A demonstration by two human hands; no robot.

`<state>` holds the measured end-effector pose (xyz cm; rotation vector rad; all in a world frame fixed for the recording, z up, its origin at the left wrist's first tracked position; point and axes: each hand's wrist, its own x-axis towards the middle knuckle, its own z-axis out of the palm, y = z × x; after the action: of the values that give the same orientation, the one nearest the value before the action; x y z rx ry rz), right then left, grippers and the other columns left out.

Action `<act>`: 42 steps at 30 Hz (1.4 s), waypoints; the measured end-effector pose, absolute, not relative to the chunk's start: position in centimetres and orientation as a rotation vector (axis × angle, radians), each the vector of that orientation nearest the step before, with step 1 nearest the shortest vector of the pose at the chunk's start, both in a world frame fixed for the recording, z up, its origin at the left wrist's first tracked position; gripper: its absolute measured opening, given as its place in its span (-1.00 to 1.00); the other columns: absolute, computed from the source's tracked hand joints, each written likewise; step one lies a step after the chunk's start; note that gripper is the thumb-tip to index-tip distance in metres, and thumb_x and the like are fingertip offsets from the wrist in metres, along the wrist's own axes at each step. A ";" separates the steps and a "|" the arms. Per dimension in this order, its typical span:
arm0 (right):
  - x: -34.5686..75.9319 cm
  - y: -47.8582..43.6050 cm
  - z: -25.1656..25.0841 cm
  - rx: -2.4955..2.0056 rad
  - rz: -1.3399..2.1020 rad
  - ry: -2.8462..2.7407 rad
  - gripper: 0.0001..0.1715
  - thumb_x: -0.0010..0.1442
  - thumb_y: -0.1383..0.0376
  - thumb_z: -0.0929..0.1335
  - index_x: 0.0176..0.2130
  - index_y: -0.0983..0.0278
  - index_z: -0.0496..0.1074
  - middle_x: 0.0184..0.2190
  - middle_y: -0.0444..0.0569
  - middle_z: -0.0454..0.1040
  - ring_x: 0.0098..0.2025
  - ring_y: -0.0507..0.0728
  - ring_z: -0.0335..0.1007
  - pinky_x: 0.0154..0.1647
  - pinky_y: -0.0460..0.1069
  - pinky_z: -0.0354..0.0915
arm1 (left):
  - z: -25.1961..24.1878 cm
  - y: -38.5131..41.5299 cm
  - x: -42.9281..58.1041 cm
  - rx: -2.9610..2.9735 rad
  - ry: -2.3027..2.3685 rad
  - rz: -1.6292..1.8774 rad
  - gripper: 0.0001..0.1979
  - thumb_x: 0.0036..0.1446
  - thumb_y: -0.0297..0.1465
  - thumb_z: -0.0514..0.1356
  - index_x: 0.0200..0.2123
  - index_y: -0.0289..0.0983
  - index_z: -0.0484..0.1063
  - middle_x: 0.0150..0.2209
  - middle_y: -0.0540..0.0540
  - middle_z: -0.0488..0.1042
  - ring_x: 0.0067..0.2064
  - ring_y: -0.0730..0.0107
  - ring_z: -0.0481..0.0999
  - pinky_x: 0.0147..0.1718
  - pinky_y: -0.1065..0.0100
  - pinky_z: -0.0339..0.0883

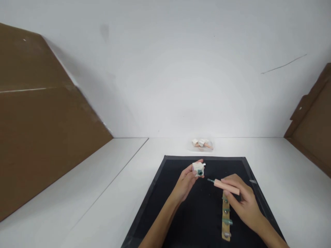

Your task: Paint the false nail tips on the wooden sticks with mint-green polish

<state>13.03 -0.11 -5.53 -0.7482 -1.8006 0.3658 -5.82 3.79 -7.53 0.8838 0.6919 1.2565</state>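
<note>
My left hand [187, 179] is closed around a small white square nail polish bottle [198, 168], whose open dark-green mouth faces toward me. A short silvery piece [204, 164] sticks out beside the bottle's upper right corner; what it is I cannot tell. Between the thumb and fingers of my right hand [243, 198] is a pink-handled polish brush [226, 187]. Its green-coated tip points left, just apart from the bottle. Below, a narrow wooden strip [226, 229] lies on the black mat, bearing several green and silvery small pieces, partly behind my right hand.
The black mat [196, 213] lies on a white table [111, 210]. Behind it stands a clear tray [192, 148] with white and pink items. Brown boards [46, 131] flank the left side and another brown board [315, 120] the right, with a white wall [181, 69] behind.
</note>
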 end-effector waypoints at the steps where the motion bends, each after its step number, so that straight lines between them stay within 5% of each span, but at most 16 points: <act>1: 13.0 -0.1 -5.5 -0.741 0.353 -1.816 -0.74 0.12 0.47 0.28 -0.19 0.22 0.38 -0.39 -0.02 0.47 -0.36 0.09 0.41 -0.38 -0.04 0.38 | -7.6 3.8 -5.9 0.887 0.699 1.250 -0.56 -0.19 -0.27 0.34 -0.18 -0.31 0.52 -0.35 -0.11 0.46 -0.36 0.43 0.33 -0.25 0.32 0.21; 12: 12.7 0.0 -6.0 -0.689 0.234 -1.942 -0.52 0.12 0.54 0.24 -0.01 0.18 0.35 -0.42 -0.03 0.41 -0.39 0.09 0.35 -0.44 -0.02 0.33 | -7.8 3.9 -5.9 0.871 0.622 1.194 -0.54 -0.17 -0.23 0.33 -0.16 -0.33 0.51 -0.35 -0.13 0.47 -0.34 0.37 0.35 -0.28 0.31 0.21; 25: 12.7 -0.1 -5.9 -0.698 0.245 -1.943 -0.71 0.10 0.52 0.24 -0.23 0.19 0.36 -0.45 -0.06 0.37 -0.41 0.10 0.32 -0.44 0.02 0.26 | -7.9 4.0 -6.0 0.918 0.649 1.238 -0.57 -0.16 -0.41 0.32 -0.13 -0.18 0.45 -0.11 -0.16 0.46 -0.49 0.57 0.29 -0.52 0.42 0.15; 32: 12.8 0.0 -6.6 -0.719 0.319 -1.975 -0.73 0.14 0.50 0.25 -0.21 0.20 0.38 -0.44 -0.05 0.38 -0.39 0.10 0.30 -0.42 0.00 0.27 | -7.3 3.9 -5.8 0.931 0.680 1.284 -0.59 -0.22 -0.45 0.34 -0.19 -0.21 0.47 -0.16 -0.10 0.46 -0.41 0.52 0.31 -0.46 0.44 0.17; 42: 12.8 0.2 -7.5 -0.732 0.360 -1.977 -0.74 0.17 0.46 0.27 -0.15 0.22 0.40 -0.40 -0.01 0.44 -0.36 0.11 0.34 -0.37 0.01 0.32 | -7.5 3.5 -5.1 0.911 0.655 1.287 -0.69 -0.05 -0.31 0.28 -0.18 -0.23 0.46 -0.07 -0.15 0.42 -0.34 0.46 0.36 -0.37 0.40 0.22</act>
<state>12.84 0.15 -7.46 -0.7322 -1.9774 0.3600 -5.13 3.55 -7.54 0.9107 0.6551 1.2871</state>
